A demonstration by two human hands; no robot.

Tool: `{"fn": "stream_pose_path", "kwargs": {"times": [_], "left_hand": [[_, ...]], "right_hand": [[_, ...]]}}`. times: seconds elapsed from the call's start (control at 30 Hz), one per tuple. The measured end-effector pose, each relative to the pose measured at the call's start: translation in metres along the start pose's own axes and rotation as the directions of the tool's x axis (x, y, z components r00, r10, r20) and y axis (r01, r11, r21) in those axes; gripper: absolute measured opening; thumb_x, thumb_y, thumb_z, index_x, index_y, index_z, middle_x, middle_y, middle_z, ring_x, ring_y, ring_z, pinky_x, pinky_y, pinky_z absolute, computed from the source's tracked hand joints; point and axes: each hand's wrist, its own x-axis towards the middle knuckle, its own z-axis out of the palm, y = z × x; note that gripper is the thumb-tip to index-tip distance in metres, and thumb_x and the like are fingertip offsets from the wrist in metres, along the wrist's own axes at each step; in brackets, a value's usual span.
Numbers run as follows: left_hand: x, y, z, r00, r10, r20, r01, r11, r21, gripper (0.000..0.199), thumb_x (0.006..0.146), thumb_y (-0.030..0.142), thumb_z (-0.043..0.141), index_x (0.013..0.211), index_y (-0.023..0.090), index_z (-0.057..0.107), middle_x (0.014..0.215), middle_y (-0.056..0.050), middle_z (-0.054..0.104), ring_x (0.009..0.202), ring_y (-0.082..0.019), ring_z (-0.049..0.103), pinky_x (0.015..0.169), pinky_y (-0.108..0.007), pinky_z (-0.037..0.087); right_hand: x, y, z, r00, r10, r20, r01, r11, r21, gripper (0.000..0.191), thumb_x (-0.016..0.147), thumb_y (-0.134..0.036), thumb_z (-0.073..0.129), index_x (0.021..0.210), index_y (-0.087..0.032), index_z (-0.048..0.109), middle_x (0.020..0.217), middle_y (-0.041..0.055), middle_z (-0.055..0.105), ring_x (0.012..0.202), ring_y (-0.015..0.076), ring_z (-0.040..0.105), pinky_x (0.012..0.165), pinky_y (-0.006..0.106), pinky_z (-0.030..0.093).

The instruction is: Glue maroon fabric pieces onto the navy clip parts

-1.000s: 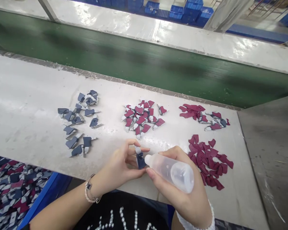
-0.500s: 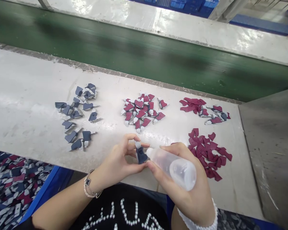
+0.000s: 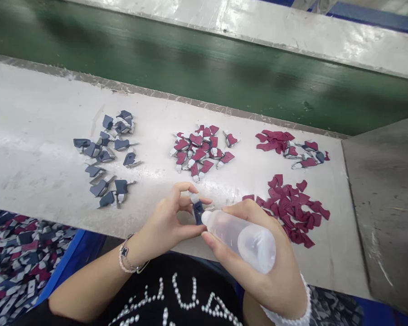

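Between the thumb and fingers of my left hand (image 3: 170,219) is a small dark blue and grey part (image 3: 197,211), held upright. My right hand (image 3: 268,253) grips a translucent squeeze bottle (image 3: 240,237), tilted so that its white nozzle meets the face of the part. Beyond my hands, a cluster of maroon-faced grey parts (image 3: 199,154) lies on the pale table (image 3: 37,136). Scattered blue-grey parts (image 3: 105,156) are at the left. Loose maroon pieces (image 3: 289,208) form a pile just past my right hand.
More maroon pieces (image 3: 274,140) and a few assembled parts (image 3: 308,154) lie at the back right. A green belt (image 3: 190,68) runs behind the table. A metal panel (image 3: 387,203) stands at the right. At lower left, a blue bin (image 3: 66,262) is full of parts.
The bottle's nozzle has shifted slightly left and down the part's face, and the part has turned a little. The whole view has tilted slightly downward.
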Motion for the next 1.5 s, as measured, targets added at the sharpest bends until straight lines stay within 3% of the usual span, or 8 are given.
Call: {"fn": "stream_pose_path", "kwargs": {"times": [0.23,0.4,0.57,0.77,0.97,1.13,1.37,1.5], "left_hand": [[-0.001,0.001,-0.001,1.000,0.011,0.017,-0.011,1.000,0.019,0.054,0.080,0.023,0.078,0.114,0.031,0.037,0.112,-0.003,0.074,0.084,-0.015,0.067,0.067,-0.024,0.053],[0.000,0.000,-0.002,1.000,0.003,0.017,-0.004,1.000,0.025,0.056,0.080,0.017,0.077,0.116,0.032,0.037,0.111,-0.001,0.074,0.087,-0.015,0.069,0.069,-0.023,0.054],[0.001,0.001,-0.001,0.999,0.025,0.027,-0.026,0.998,0.052,0.055,0.081,0.019,0.077,0.116,0.033,0.038,0.106,0.002,0.075,0.084,-0.013,0.068,0.071,-0.023,0.054],[-0.002,0.000,-0.004,0.998,0.038,-0.042,-0.032,0.989,0.143,0.060,0.077,0.013,0.079,0.118,0.032,0.040,0.100,0.002,0.075,0.087,-0.016,0.070,0.078,-0.027,0.054],[-0.005,0.000,-0.006,1.000,0.026,-0.016,-0.023,0.980,0.199,0.062,0.077,0.014,0.079,0.122,0.033,0.041,0.082,0.006,0.071,0.078,-0.015,0.067,0.070,-0.024,0.052],[-0.004,0.001,-0.006,0.997,0.060,-0.044,-0.047,0.970,0.240,0.061,0.076,0.012,0.079,0.123,0.031,0.044,0.088,0.004,0.074,0.076,-0.013,0.068,0.071,-0.022,0.053],[-0.002,0.004,-0.002,0.985,0.138,-0.108,-0.102,0.953,0.286,0.055,0.079,0.026,0.080,0.123,0.026,0.047,0.080,0.003,0.073,0.070,-0.013,0.071,0.065,-0.022,0.056],[-0.004,0.004,-0.001,0.983,0.122,-0.134,-0.077,0.949,0.305,0.058,0.075,0.018,0.082,0.121,0.026,0.048,0.080,0.004,0.074,0.068,-0.013,0.070,0.067,-0.023,0.057]], "right_hand": [[0.002,-0.002,-0.002,1.000,-0.007,-0.018,0.008,0.999,0.051,0.018,0.085,-0.026,0.072,0.093,-0.026,0.056,0.075,-0.0073,0.062,0.063,0.0089,0.061,0.057,0.018,0.048],[0.002,-0.003,-0.004,0.997,0.005,0.072,-0.006,1.000,0.011,0.016,0.084,-0.025,0.072,0.088,-0.024,0.057,0.066,-0.0070,0.061,0.054,0.0095,0.058,0.051,0.020,0.047],[0.002,-0.002,-0.004,1.000,0.010,0.023,-0.010,0.999,0.032,0.015,0.086,-0.028,0.072,0.091,-0.023,0.059,0.072,-0.0057,0.063,0.063,0.0107,0.063,0.054,0.019,0.049],[0.001,-0.004,-0.009,0.991,-0.004,0.131,0.002,1.000,0.018,0.016,0.085,-0.026,0.071,0.082,-0.020,0.057,0.065,-0.0061,0.056,0.051,0.0080,0.052,0.048,0.023,0.042],[0.000,-0.004,-0.008,0.995,0.021,0.100,-0.024,0.999,0.036,0.015,0.087,-0.028,0.071,0.089,-0.019,0.059,0.067,-0.0040,0.059,0.057,0.0118,0.058,0.048,0.025,0.043],[0.000,-0.006,-0.011,0.987,0.012,0.158,-0.011,1.000,-0.009,0.015,0.087,-0.029,0.070,0.087,-0.019,0.059,0.066,-0.0050,0.057,0.051,0.0097,0.054,0.047,0.025,0.042],[-0.003,-0.008,-0.014,0.999,0.028,0.027,-0.026,0.998,-0.058,0.013,0.089,-0.025,0.068,0.086,-0.022,0.056,0.065,-0.0055,0.060,0.049,0.0106,0.056,0.043,0.024,0.044],[-0.005,-0.009,-0.013,0.995,-0.014,0.099,0.024,0.995,-0.099,0.015,0.087,-0.027,0.070,0.088,-0.022,0.057,0.066,-0.0048,0.062,0.051,0.0127,0.061,0.044,0.026,0.046]]}}
